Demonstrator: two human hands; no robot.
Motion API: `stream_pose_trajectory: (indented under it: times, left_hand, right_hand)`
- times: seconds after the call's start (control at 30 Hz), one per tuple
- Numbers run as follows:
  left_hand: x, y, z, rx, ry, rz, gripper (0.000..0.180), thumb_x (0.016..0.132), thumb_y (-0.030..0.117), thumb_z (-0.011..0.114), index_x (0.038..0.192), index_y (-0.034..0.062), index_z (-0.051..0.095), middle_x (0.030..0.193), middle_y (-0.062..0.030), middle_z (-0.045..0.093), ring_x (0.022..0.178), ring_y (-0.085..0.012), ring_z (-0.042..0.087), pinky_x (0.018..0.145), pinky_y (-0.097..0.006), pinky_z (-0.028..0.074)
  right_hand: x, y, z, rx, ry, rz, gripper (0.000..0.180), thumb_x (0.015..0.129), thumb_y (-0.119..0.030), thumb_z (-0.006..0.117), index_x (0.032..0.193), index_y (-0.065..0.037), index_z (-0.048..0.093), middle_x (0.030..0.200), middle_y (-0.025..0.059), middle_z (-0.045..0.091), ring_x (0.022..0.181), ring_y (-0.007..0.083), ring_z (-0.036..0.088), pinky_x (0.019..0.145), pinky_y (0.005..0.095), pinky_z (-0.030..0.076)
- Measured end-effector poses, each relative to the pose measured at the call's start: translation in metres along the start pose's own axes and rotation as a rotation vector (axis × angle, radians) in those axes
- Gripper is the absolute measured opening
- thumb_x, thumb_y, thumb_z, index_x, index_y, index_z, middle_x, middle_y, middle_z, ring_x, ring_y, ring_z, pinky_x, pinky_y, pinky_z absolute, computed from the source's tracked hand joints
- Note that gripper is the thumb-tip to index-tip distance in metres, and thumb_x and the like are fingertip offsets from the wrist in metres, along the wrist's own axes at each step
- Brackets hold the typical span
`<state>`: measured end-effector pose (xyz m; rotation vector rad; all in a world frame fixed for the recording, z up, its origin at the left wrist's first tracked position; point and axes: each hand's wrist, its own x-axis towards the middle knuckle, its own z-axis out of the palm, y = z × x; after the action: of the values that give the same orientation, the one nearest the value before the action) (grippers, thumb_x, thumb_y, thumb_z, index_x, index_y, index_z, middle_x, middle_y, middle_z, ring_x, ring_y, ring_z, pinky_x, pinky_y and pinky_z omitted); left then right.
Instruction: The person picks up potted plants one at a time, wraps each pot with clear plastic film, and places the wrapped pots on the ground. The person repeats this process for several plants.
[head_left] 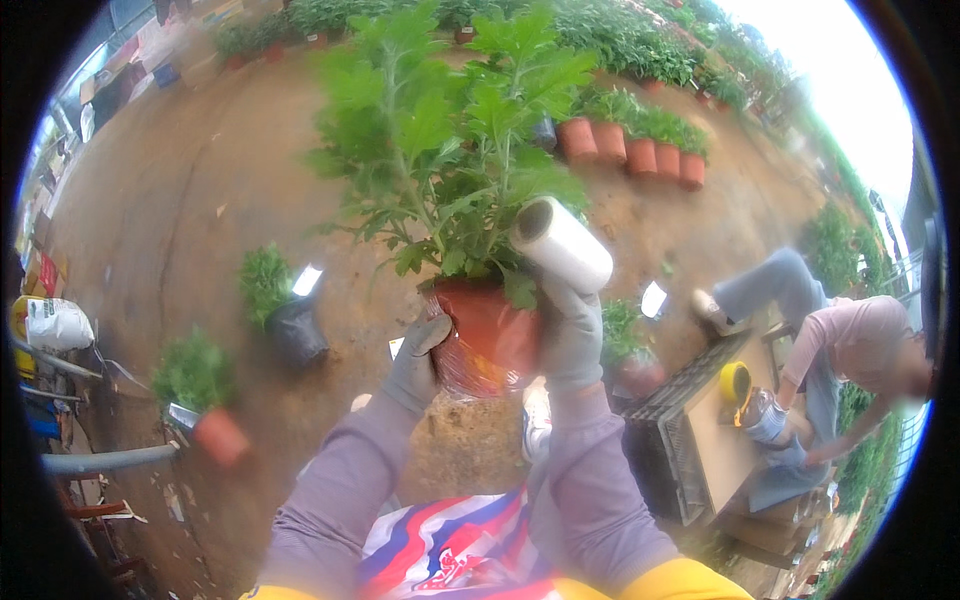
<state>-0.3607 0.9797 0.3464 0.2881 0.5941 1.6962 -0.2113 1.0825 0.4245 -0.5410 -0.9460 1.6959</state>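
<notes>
A leafy green plant [450, 130] in a terracotta-coloured pot [485, 330], wrapped in clear film, is held up in front of me. My left hand [418, 360], in a grey glove, presses on the pot's left side. My right hand [570, 335], also gloved, grips the pot's right side and holds a white roll of film [562, 245] against it, tilted up to the left.
A plant in a black bag [285, 320] and another in an orange pot [210, 405] stand on the dirt at left. A row of potted plants [635, 150] lines the back. A seated person [840, 350] works at right by a dark crate [680, 450].
</notes>
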Motion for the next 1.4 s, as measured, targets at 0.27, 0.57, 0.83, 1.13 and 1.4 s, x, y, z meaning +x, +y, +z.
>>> stream_pose_trajectory:
  times: [0.27,0.57,0.83,1.13,1.4]
  left_hand:
    - [-0.016,0.016,0.016,0.083,-0.049,0.006,0.059,0.087,0.017,0.07,0.142,0.0028,0.05,0.129,-0.0068,0.062,0.12,-0.0215,0.059,0.108,-0.036,0.045]
    - [-0.025,0.061,0.048,0.299,0.144,0.283,0.073,0.083,0.004,0.075,0.147,0.0028,0.041,0.137,-0.0098,0.056,0.121,-0.021,0.058,0.104,-0.035,0.047]
    - [-0.013,0.054,0.022,-0.098,0.134,0.426,0.045,0.095,0.012,0.07,0.137,0.0058,0.055,0.123,-0.0067,0.065,0.111,-0.019,0.064,0.097,-0.039,0.056]
    - [-0.037,0.044,0.009,-0.139,-0.039,0.201,0.059,0.092,0.018,0.072,0.146,0.0087,0.05,0.134,-0.0062,0.061,0.119,-0.023,0.06,0.105,-0.041,0.048]
    - [-0.046,0.065,0.016,0.092,-0.23,0.303,0.085,0.08,0.021,0.08,0.153,0.0063,0.04,0.139,-0.0087,0.057,0.121,-0.0222,0.059,0.105,-0.036,0.046]
  right_hand:
    - [-0.01,-0.021,0.006,-0.421,-0.152,0.003,0.046,0.078,-0.003,0.08,0.122,0.002,0.067,0.111,0.0077,0.072,0.096,0.016,0.067,0.085,0.033,0.056]
    - [-0.027,0.003,0.032,-0.814,-0.377,-0.315,0.047,0.078,-0.001,0.081,0.122,0.006,0.066,0.112,0.0097,0.073,0.096,0.0154,0.069,0.088,0.0302,0.056]
    - [-0.191,0.009,0.014,-1.213,-0.335,0.508,0.023,0.094,-0.015,0.068,0.109,0.002,0.072,0.098,0.0079,0.076,0.088,0.0155,0.07,0.076,0.0297,0.055]
    - [-0.042,-0.038,0.052,-0.582,0.052,-0.108,0.023,0.093,-0.004,0.067,0.115,0.0,0.07,0.107,0.0067,0.069,0.1,0.0143,0.064,0.087,0.0279,0.052]
    - [-0.075,-0.049,0.116,-0.244,-0.011,-0.199,0.035,0.088,-0.007,0.078,0.12,0.004,0.069,0.108,0.0064,0.072,0.091,0.0117,0.066,0.076,0.0261,0.054]
